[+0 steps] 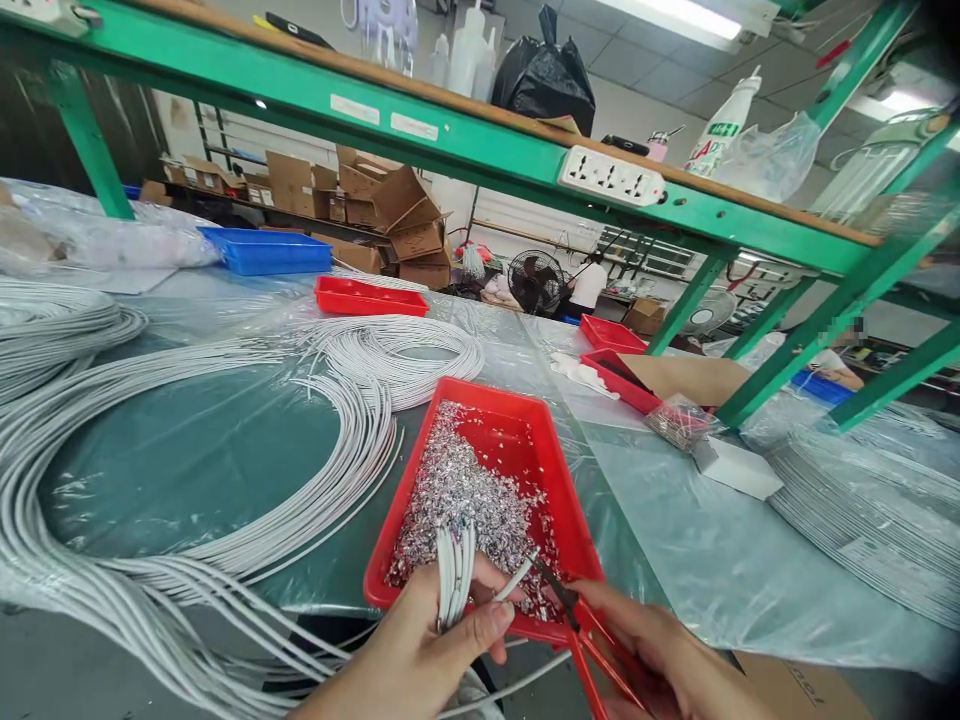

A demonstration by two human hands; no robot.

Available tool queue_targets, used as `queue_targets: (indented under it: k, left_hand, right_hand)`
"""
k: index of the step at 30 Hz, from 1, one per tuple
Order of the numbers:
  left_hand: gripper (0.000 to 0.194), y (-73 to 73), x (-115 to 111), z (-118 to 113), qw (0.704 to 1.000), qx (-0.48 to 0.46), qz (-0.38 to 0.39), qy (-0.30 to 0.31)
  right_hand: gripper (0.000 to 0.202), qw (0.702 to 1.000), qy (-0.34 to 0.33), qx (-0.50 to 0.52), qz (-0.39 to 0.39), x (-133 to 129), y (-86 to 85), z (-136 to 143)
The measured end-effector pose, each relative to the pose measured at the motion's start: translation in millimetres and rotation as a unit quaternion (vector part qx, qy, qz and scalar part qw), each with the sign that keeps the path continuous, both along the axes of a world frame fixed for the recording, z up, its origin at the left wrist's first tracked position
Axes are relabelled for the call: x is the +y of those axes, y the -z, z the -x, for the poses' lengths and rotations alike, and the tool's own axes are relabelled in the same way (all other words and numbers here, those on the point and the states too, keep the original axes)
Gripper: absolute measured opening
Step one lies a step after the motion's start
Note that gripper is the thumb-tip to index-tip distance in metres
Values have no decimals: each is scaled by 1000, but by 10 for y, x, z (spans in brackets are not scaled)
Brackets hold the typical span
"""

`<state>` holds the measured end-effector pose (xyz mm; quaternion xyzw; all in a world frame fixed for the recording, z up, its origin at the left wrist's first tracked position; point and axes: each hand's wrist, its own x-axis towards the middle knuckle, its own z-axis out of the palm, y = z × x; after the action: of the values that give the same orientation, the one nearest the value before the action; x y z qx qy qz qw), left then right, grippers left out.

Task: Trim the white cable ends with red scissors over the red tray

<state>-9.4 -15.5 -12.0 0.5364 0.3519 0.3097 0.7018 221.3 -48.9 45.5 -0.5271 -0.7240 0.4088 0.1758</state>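
White cables [455, 565] bundled, ends upright.

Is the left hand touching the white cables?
Touching. The head view shows the left hand wrapped around a bunch of white cables, with the thumb pressing them over the red tray. The right hand holds red-handled scissors.

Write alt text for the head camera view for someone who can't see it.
The left hand grips a bunch of thin white cables, and the right hand holds red-handled cutters at one cable end, over a red plastic tray of silvery foil scraps. More white cable loops cover the plastic-sheeted table.
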Motion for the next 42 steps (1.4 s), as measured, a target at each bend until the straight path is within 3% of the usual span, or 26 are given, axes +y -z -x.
queue_targets:
  k: [5, 13, 21, 25, 30, 34, 37, 40, 42]
  left_hand:
    - [57, 59, -2, 17, 999, 50, 7, -9]
    - [53, 82, 25, 18, 997, 74, -30, 8]
    - [44, -149, 26, -109, 995, -40, 50, -81]
    - [52, -46, 111, -68, 991, -124, 41, 10]
    - [41, 82, 163, 29, 962, -228, 90, 122]
    - [40, 22, 137, 31, 968, -214, 72, 113]
    - [49, -29, 104, -14, 986, -150, 27, 74]
    - [59, -23, 85, -62, 994, -102, -12, 45]
    - [49, 15, 89, -78, 996, -77, -46, 24]
  right_hand:
    - [71, 997, 67, 0, -45, 82, 11, 62]
    - [71, 995, 81, 39, -46, 64, -145, 267]
    - [70, 991, 98, 81, -39, 85, -184, 323]
    - [69, 989, 99, 103, -34, 134, -197, 407]
    - [67, 986, 98, 133, -14, 151, -113, 374]
    - [62, 985, 89, 142, 29, 113, -54, 279]
    - [63, 981, 101, 149, 66, 109, -37, 401]
    - [47, 946, 153, 271, 88, 159, 52, 639]
    - [34, 879, 140, 429, 150, 207, 167, 745]
